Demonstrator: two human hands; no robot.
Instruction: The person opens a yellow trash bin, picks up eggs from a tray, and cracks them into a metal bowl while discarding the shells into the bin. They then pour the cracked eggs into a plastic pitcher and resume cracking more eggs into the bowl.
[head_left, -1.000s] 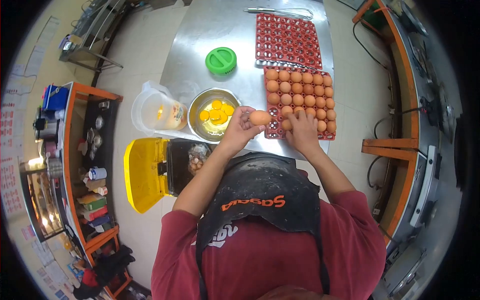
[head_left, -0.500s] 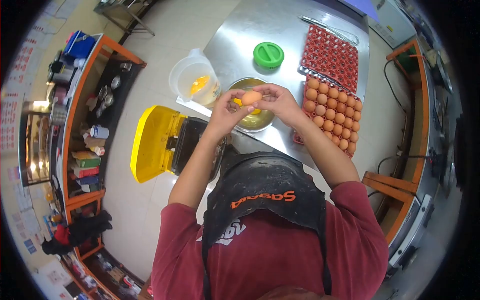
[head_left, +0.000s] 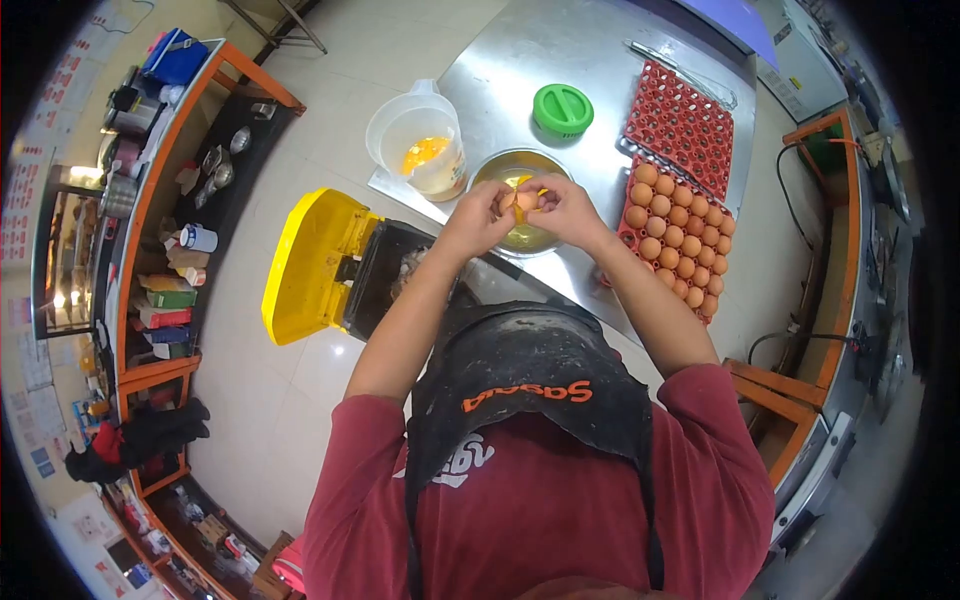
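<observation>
Over a metal bowl (head_left: 528, 243) on the steel table, a brown egg (head_left: 521, 203) is cracked, with yellow showing at the break. My left hand (head_left: 478, 217) grips it from the left and my right hand (head_left: 570, 213) from the right, thumbs close together at the crack. Clear and yellow egg lies in the bowl, partly hidden by my hands. Beyond my left hand stands a translucent plastic jug (head_left: 388, 128) with yolks in it. Right of my right hand, a red tray holds several brown eggs (head_left: 673, 237).
Behind the bowl sits a green screw lid (head_left: 562, 110). Another red egg tray (head_left: 680, 125) and a wire whisk (head_left: 690, 72) lie at the far right. Below the table's left edge is a black bin (head_left: 385, 270) with its yellow lid (head_left: 305, 262) swung up.
The egg was whole between my fingertips and is now broken, with yellow showing. My hands have turned inward around it. The view has shifted slightly.
</observation>
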